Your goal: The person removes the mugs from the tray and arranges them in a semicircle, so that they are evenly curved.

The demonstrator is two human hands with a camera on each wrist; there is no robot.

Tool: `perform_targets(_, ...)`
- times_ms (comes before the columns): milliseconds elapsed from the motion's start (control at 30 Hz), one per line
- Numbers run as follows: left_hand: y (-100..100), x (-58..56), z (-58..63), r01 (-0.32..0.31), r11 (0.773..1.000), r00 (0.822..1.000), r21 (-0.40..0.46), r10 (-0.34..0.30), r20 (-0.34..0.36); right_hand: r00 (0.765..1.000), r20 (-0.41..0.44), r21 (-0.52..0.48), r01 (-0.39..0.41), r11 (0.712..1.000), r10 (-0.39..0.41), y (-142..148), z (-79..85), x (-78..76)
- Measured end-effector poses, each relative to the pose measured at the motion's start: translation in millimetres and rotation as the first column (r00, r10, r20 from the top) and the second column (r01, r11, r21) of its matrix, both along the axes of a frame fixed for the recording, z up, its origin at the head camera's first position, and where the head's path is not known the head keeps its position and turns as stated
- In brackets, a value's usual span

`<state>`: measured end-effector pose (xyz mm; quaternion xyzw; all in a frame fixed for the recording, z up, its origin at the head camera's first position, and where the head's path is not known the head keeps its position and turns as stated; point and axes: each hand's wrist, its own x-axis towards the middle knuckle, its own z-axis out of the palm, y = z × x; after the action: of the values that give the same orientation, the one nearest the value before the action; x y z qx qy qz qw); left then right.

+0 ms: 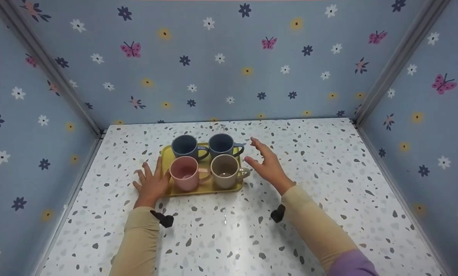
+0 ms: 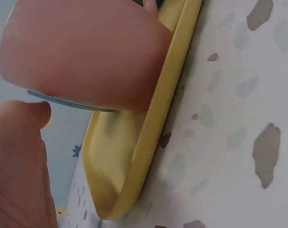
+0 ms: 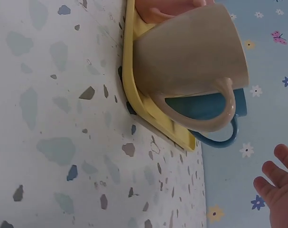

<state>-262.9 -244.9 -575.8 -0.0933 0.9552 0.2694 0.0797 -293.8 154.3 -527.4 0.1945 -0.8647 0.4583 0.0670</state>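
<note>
Two blue mugs, one at the back left (image 1: 185,146) and one at the back right (image 1: 221,144), stand on a yellow tray (image 1: 204,189). In front of them are a pink mug (image 1: 184,174) and a beige mug (image 1: 225,171), all with handles pointing right. My left hand (image 1: 152,186), fingers spread, is at the tray's left side, its thumb close to the pink mug. To the right of the beige mug's handle, my right hand (image 1: 269,165) hovers with fingers extended and nothing in it. The right wrist view shows its fingertips apart from the mugs.
The tray stands on a white speckled table (image 1: 221,237) toward its back. Blue flowered panels (image 1: 229,69) rise behind and at both sides, joined by grey metal corner posts (image 1: 397,61). A black wrist device (image 1: 278,213) hangs below the right wrist.
</note>
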Motion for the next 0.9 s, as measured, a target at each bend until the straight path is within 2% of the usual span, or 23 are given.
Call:
perform_targets(200, 0.0, -0.2, -7.2, -0.013, 1.0, 1.0, -0.021, 0.013, -0.02, 0.999, 0.037, -0.083, -0.007, 0.996, 0.01, -7.8, -14.1, 1.6)
perform_targets(467, -3.7, 5.9, -26.3, 0.012, 0.998, 0.999, -0.062, -0.01, 0.034, 0.992, 0.127, -0.152, 0.017, 0.988, 0.002, -12.7, -32.5, 4.9)
perform_targets(733, -2.2, 6.3, -23.3, 0.034, 0.997, 0.998, -0.075, -0.03, 0.052, 0.977, 0.205, -0.275, 0.0, 0.962, 0.058, -16.3, -46.2, 7.5)
perform_targets(900, 2.4, 7.8, -24.0, 0.037, 0.995, 0.998, -0.094, -0.032, 0.061, 0.961, 0.272, -0.285, 0.034, 0.958, 0.047, -16.7, -54.2, 8.6)
